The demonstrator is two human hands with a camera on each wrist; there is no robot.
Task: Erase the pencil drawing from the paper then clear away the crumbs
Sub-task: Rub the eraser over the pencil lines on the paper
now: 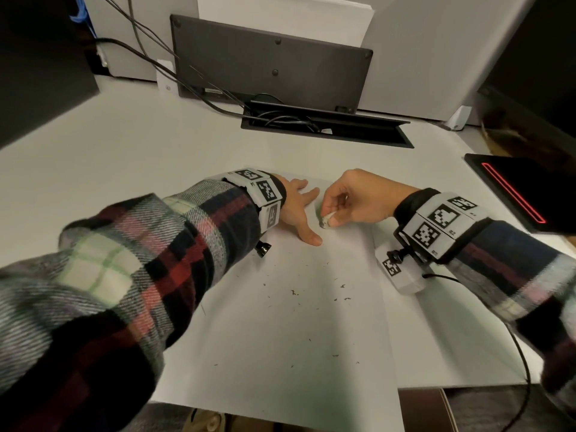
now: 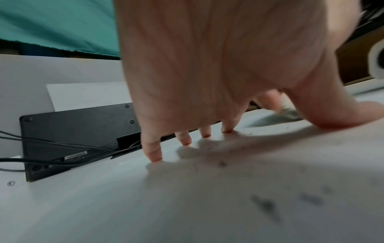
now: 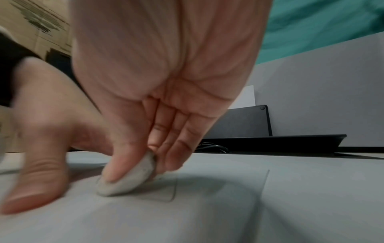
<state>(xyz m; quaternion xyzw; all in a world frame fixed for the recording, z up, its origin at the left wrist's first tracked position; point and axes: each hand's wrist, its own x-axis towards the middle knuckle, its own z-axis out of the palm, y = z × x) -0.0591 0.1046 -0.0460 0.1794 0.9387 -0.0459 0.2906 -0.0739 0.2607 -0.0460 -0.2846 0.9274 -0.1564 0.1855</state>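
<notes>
A white sheet of paper [image 1: 290, 338] lies on the desk in front of me, sprinkled with dark eraser crumbs [image 1: 294, 293]. My left hand [image 1: 299, 210] lies spread on the paper's far part, fingertips [image 2: 154, 156] and thumb pressing down. My right hand [image 1: 330, 213] pinches a worn grey-white eraser [image 1: 327, 220] between thumb and fingers and holds its tip against the paper just right of the left thumb. In the right wrist view the eraser [image 3: 129, 177] touches the sheet beside a faint pencil line [image 3: 174, 189]. Crumbs [image 2: 266, 205] show blurred in the left wrist view.
A black cable tray opening [image 1: 327, 126] with cords sits beyond the paper, behind it a dark panel [image 1: 268, 63] leaning on the wall. A black device with a red line [image 1: 517, 191] lies at the right. The desk's near edge [image 1: 467, 386] runs below my right forearm.
</notes>
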